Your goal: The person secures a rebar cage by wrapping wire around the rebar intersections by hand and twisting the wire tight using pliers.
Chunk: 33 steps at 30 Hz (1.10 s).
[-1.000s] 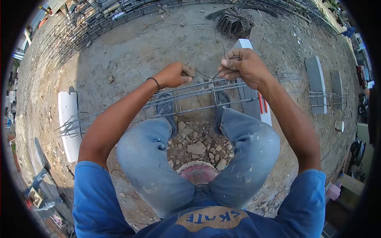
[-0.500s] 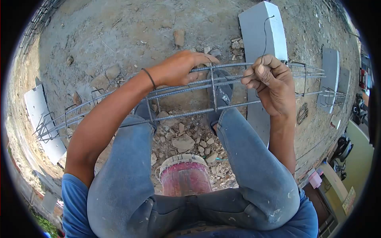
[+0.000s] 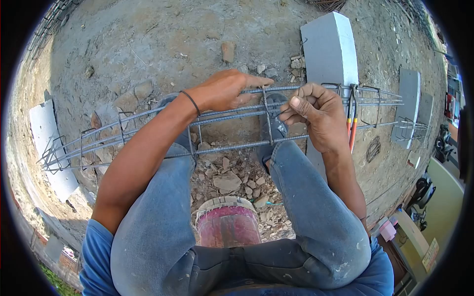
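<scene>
A long rebar cage (image 3: 232,147) of ribbed bars and square stirrups (image 3: 269,118) lies across in front of my knees. My left hand (image 3: 228,90) rests on its upper bars, the index finger stretched along the top bar to a stirrup and the thumb lower; its other fingers are mostly hidden. Just right of that stirrup, my right hand (image 3: 318,111) is closed in a pinch on a thin tie wire (image 3: 280,112), whose end runs toward the stirrup. Pincers (image 3: 352,121) with orange-red handles hang on the cage beyond my right hand.
Below the cage, a pink bucket (image 3: 229,224) stands between my legs among broken stones (image 3: 227,181). A grey-white block (image 3: 328,49) sits behind the cage on the right, and a pale slab (image 3: 52,148) lies under its left end. Another slab (image 3: 407,103) is at far right.
My right hand has moved left and slightly down, bringing the wire to the stirrup. The wire's long upright end no longer shows above the hand. The pincers have come into sight.
</scene>
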{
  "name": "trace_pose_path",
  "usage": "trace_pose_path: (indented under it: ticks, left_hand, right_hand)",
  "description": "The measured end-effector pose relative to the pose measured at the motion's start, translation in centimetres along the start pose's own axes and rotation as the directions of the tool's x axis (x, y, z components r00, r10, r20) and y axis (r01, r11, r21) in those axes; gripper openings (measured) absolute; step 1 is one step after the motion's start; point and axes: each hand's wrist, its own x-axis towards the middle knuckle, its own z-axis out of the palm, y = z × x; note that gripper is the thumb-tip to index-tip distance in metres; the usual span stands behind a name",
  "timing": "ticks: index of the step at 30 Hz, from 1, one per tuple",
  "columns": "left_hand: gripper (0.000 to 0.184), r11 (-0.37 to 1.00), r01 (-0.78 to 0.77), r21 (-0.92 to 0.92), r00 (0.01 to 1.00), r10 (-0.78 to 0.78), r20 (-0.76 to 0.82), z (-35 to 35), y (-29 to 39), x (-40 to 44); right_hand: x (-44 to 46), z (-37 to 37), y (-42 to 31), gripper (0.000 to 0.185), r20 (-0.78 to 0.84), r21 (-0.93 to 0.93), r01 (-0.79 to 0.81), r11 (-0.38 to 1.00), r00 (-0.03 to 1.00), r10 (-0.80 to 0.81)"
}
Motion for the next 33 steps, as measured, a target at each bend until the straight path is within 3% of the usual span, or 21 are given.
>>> trace_pose_path:
  ticks: [1,5,7,11,13,14,16,17,19,20,22,24,29,31,33]
  left_hand:
    - [0.063,0.998,0.063,-0.028,0.996,-0.061,0.065,-0.3,0.2,0.0]
    - [0.082,1.0,0.013,0.022,0.997,-0.015,0.08,-0.9,0.0,-0.3]
    - [0.101,0.983,0.019,-0.182,1.0,-0.018,0.006,-0.8,0.1,-0.6]
    - [0.11,0.982,-0.003,-0.19,0.987,-0.028,-0.161,-0.3,-0.1,-1.4]
    - [0.088,0.959,0.256,-0.124,0.914,-0.281,-0.291,-0.1,0.0,-1.5]
    - [0.088,0.96,0.254,-0.121,0.915,-0.279,-0.29,-0.3,0.0,-1.5]
    - [0.058,0.823,0.434,-0.366,0.901,-0.4,0.17,-1.5,0.5,-1.3]
    - [0.058,0.826,0.432,-0.362,0.902,-0.398,0.168,-1.5,0.4,-1.1]
    - [0.04,0.569,0.399,-0.719,0.901,-0.388,0.193,-1.3,0.1,-0.3]
    - [0.04,0.573,0.396,-0.718,0.903,-0.386,0.19,-1.4,-0.1,0.3]
    - [0.037,0.399,0.474,-0.785,0.86,-0.404,0.313,-1.8,-0.4,1.3]
    - [0.04,0.393,0.445,-0.804,0.879,-0.361,0.311,-1.4,-0.8,1.6]
    - [0.05,0.459,0.311,-0.832,0.944,-0.252,0.213,-1.1,-0.3,0.9]
    - [0.053,0.6,0.21,-0.772,0.976,-0.17,0.133,-0.9,-0.1,0.9]
    - [0.051,0.658,0.226,-0.718,0.972,-0.205,0.117,-1.0,0.8,0.9]
  right_hand:
    - [0.2,0.3,0.3,0.008,0.003,-0.003,0.002,1.0,1.0,-0.002]
    - [1.5,1.0,2.0,0.007,-0.009,-0.119,0.065,0.991,0.998,-0.066]
    - [2.0,1.2,3.2,0.007,0.0,-0.169,0.111,0.979,0.994,-0.112]
    - [2.4,1.0,5.7,0.009,-0.042,-0.243,0.26,0.934,0.96,-0.278]
    - [1.9,1.2,5.7,0.01,-0.04,-0.305,0.314,0.899,0.939,-0.341]
    - [1.5,1.6,5.4,0.011,-0.045,-0.393,0.341,0.854,0.921,-0.388]
    - [1.2,2.2,5.1,0.011,-0.048,-0.476,0.366,0.8,0.897,-0.439]
    - [1.2,2.4,5.0,0.011,-0.049,-0.528,0.366,0.766,0.888,-0.457]
    - [1.4,2.7,4.8,0.012,-0.051,-0.578,0.365,0.729,0.876,-0.479]
    - [1.7,2.8,4.6,0.012,-0.046,-0.611,0.39,0.689,0.852,-0.522]
    - [2.5,2.7,4.7,0.012,-0.038,-0.644,0.412,0.645,0.824,-0.565]
    - [3.7,2.5,5.2,0.011,0.052,-0.637,0.575,0.513,0.696,-0.716]
    - [4.0,2.4,4.9,0.013,0.07,-0.673,0.526,0.521,0.746,-0.663]
    - [4.6,2.2,4.5,0.014,0.083,-0.689,0.496,0.528,0.778,-0.623]
    - [5.5,2.3,4.1,0.016,0.083,-0.676,0.502,0.54,0.78,-0.621]
